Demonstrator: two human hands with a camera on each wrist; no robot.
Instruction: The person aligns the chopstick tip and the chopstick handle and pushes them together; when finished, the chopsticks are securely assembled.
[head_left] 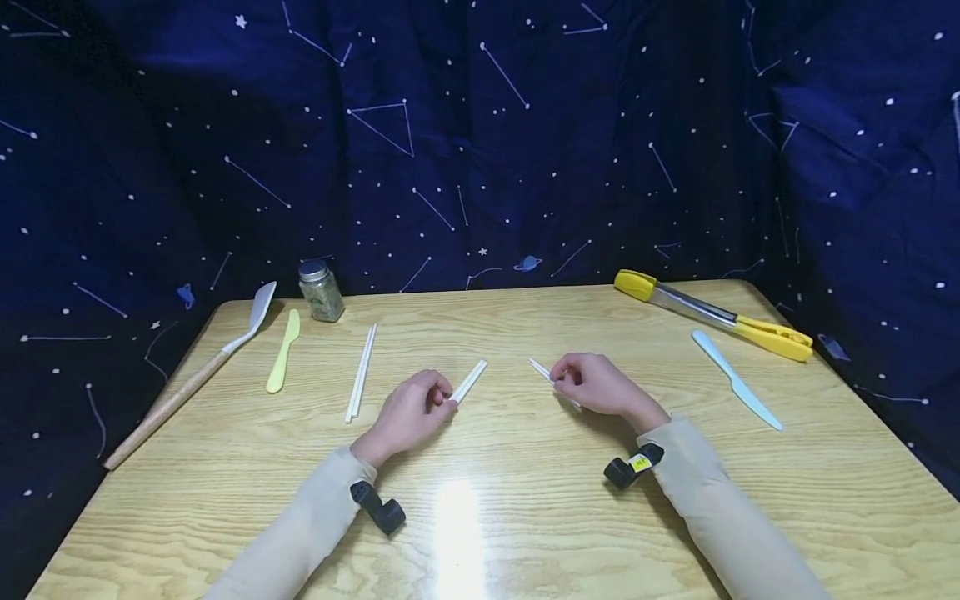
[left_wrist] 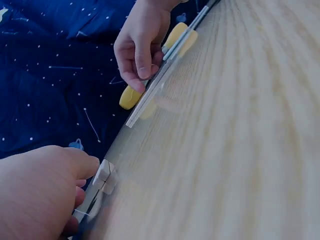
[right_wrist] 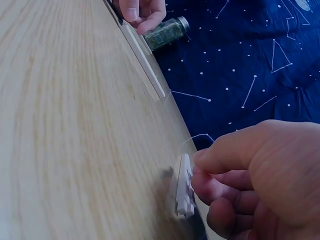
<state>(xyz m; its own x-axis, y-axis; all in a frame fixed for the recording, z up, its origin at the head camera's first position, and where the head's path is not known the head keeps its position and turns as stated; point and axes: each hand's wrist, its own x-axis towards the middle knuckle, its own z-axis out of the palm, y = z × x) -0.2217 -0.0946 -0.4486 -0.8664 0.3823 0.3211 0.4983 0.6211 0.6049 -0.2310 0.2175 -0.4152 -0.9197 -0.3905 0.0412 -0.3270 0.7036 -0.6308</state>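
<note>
In the head view my left hand (head_left: 412, 412) reaches over the table, its fingertips right at the near end of a pair of white chopsticks (head_left: 471, 379). The thumb tip is beside the end of these chopsticks (left_wrist: 104, 172) in the left wrist view. My right hand (head_left: 596, 385) is bent over another white pair (head_left: 542, 369), covering its middle. Seen from the right wrist, thumb and forefinger are close above those chopsticks (right_wrist: 185, 182), which lie on the tabletop. The fingers of both hands are loosely bent, and no chopstick shows enclosed in them.
A third white pair (head_left: 362, 375) lies left. Further left are a yellow knife (head_left: 282, 358), a turner with a wooden handle (head_left: 187, 387) and a glass seasoning jar (head_left: 322, 293). Yellow-ended tongs (head_left: 697, 308) and a blue knife (head_left: 735, 379) lie right. A starry cloth (head_left: 465, 150) hangs behind.
</note>
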